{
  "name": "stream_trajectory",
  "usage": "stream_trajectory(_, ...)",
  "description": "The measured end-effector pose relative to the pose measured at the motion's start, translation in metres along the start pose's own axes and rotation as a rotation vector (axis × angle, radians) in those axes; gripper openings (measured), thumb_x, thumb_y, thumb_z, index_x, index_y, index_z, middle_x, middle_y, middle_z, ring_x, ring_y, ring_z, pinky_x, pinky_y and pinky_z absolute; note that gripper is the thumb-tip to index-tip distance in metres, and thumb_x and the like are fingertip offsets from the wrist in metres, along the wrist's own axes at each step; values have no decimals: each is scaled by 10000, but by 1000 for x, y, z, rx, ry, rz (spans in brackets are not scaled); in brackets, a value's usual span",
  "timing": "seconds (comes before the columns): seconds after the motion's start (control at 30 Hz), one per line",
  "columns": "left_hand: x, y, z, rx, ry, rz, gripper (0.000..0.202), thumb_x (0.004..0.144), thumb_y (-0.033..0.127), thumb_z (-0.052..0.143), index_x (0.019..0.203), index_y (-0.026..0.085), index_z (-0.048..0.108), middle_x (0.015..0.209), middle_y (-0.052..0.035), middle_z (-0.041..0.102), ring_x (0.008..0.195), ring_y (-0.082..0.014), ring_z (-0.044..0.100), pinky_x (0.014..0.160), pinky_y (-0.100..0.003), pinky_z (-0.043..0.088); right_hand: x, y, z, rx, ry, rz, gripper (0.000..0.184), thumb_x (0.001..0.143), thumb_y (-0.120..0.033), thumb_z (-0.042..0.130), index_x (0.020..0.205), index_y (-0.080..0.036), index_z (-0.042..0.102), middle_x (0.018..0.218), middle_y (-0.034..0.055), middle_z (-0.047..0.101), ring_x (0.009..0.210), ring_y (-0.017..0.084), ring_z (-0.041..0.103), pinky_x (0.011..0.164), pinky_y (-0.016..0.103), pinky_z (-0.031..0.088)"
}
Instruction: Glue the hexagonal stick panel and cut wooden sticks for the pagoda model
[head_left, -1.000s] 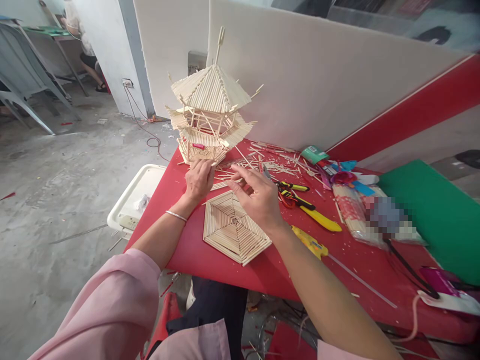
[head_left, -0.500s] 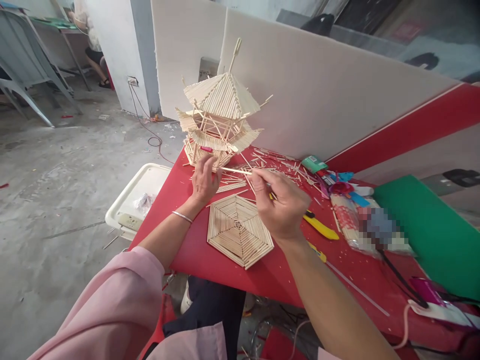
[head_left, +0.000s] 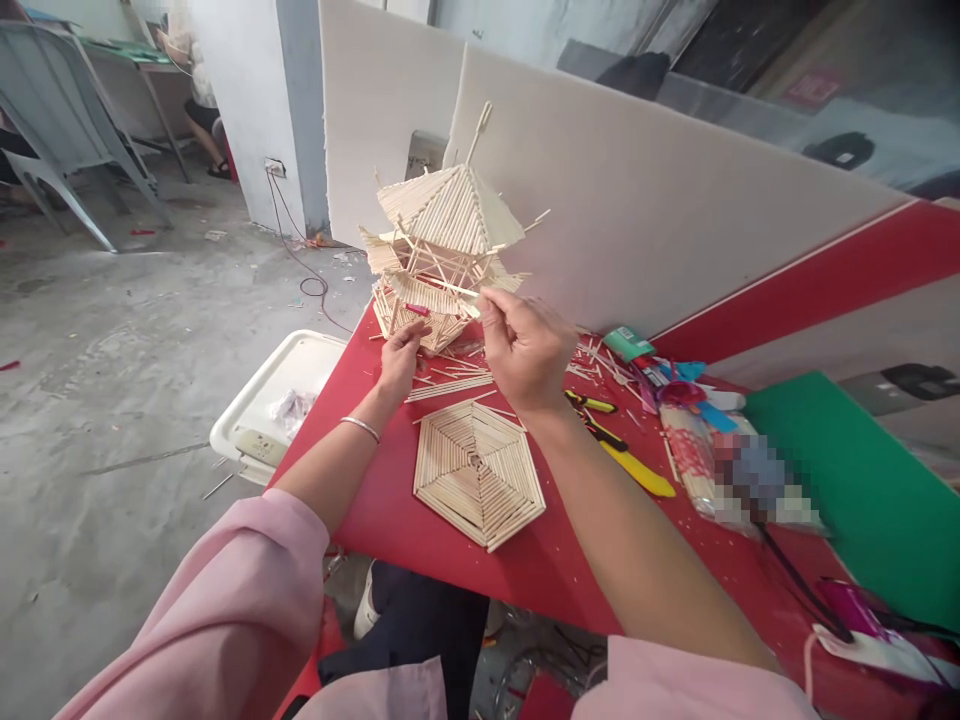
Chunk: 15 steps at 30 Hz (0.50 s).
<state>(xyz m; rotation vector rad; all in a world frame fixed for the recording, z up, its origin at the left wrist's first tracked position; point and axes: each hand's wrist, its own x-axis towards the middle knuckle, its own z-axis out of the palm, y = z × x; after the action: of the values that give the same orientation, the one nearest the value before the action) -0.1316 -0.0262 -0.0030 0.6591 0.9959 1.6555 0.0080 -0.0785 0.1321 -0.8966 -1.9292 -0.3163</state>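
A small pagoda model (head_left: 442, 240) built of pale thin sticks stands at the far left corner of the red table (head_left: 405, 520). My left hand (head_left: 397, 362) rests against the model's base with fingers curled on it. My right hand (head_left: 525, 350) is raised beside the model's lower roof, pinching a thin stick (head_left: 459, 290) that points left into the frame. A flat hexagonal stick panel (head_left: 478, 472) lies on the table below both hands. Loose sticks (head_left: 450, 385) lie between the panel and the model.
Yellow-handled cutters (head_left: 626, 450) lie right of the panel, then a bag of sticks (head_left: 697, 460), coloured clips and a green board (head_left: 862, 480). A white partition (head_left: 660, 200) backs the table. A white tray (head_left: 277, 400) sits left of it. A person sits far back left.
My right hand picked a stick off the table and lifted it up to the model's lower roof. My left hand moved from the loose sticks to the model's base. The view shifted slightly.
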Motion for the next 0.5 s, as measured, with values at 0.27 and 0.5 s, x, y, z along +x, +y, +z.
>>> stream_trajectory(0.27,35,-2,21,-103,54,-64,188,764,228,714,915,209,604,680,32,659,398,-49,449,366,-188,266,29,10,32,-51,-177,-57,257,986,-353,518,990,-290,767,921,46,781,858,244,655,794,418,503)
stream_trajectory(0.5,65,-9,23,466,211,148,224,684,36,663,593,190,528,577,7,565,659,-156,612,605,-242,457,37,17,54,-164,-197,-2,263,961,-358,544,895,-286,788,721,37,724,696,198,611,625,335,411)
